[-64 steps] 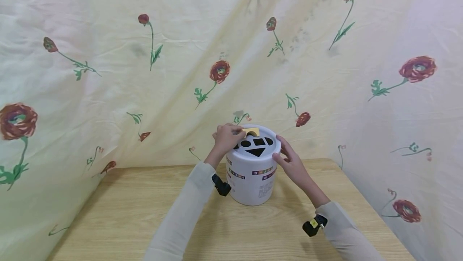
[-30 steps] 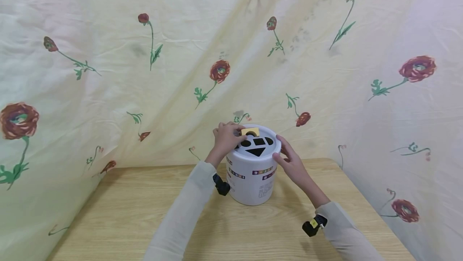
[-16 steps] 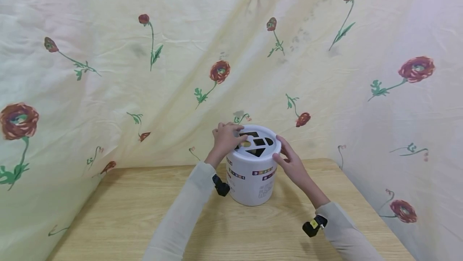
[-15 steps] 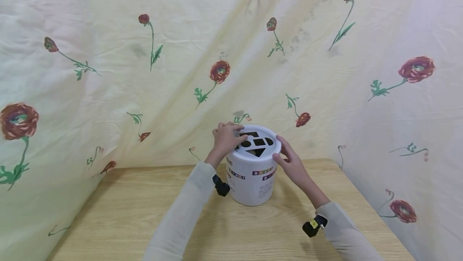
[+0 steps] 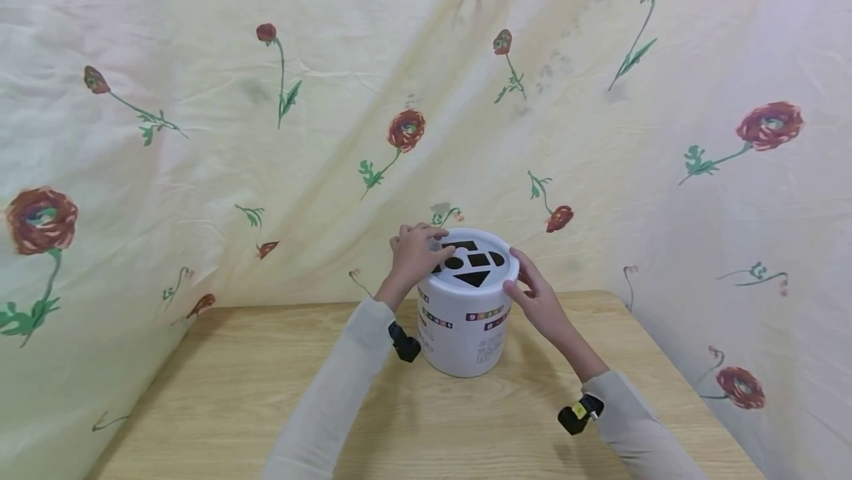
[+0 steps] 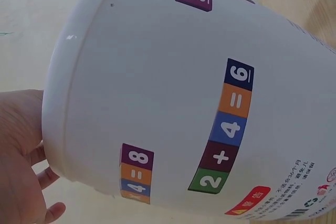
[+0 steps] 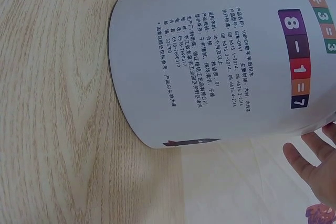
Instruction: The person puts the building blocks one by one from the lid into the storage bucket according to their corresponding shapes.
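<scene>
A white cylindrical shape-sorter bucket (image 5: 464, 339) stands upright on the table. Its lid (image 5: 498, 271) has dark cut-outs, among them a triangle, a square and a round hole. Over the lid's left side is my left hand (image 5: 416, 254), thumb and forefinger apart, nothing visible between them. Seen by the left wrist camera, several fingers of that left hand (image 6: 21, 150) lie at the bucket's rim edge. My right hand (image 5: 539, 299) holds the rim on the right, thumb in front and fingers behind. Coloured number strips (image 6: 223, 129) mark the bucket's side.
The light wooden table (image 5: 266, 391) runs up to a cream cloth backdrop (image 5: 319, 169) printed with red flowers, which also hangs at both sides. A black camera sits on each wrist.
The yellow block with an arch notch, which my left hand pinched over the lid, dropped through the cut-out at the back. The left hand stays there without it; the right hand keeps its hold.
</scene>
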A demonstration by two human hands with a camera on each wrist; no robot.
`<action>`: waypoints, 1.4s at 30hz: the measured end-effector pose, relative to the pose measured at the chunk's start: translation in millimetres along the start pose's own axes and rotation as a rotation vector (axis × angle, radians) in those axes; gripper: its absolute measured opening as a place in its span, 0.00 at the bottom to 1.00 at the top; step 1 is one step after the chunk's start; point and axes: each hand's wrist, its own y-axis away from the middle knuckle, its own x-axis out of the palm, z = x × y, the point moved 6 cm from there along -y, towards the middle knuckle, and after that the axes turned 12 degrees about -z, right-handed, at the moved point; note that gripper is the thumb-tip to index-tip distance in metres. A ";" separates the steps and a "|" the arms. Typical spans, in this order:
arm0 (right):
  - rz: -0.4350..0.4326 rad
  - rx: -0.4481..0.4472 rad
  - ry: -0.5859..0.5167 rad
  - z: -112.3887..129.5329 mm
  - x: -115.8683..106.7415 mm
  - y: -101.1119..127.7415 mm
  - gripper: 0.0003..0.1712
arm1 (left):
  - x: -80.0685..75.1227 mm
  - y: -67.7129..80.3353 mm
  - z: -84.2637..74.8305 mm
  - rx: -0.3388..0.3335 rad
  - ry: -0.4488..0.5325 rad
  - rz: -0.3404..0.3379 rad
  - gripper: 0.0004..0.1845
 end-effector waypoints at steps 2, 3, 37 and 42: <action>0.002 0.003 0.005 -0.7 -0.3 0.2 0.38 | -0.7 0.8 0.2 0.003 0.005 0.000 0.21; 0.004 0.004 0.008 -0.9 -0.6 0.5 0.38 | -1.1 1.3 0.1 0.004 0.007 -0.001 0.21; 0.095 -0.080 0.371 -19.4 -42.1 -9.5 0.46 | -32.4 47.7 75.8 0.128 0.049 -0.058 0.21; 0.094 -0.101 0.458 -31.7 -51.6 -5.1 0.47 | -31.6 62.4 96.4 0.167 0.021 -0.053 0.23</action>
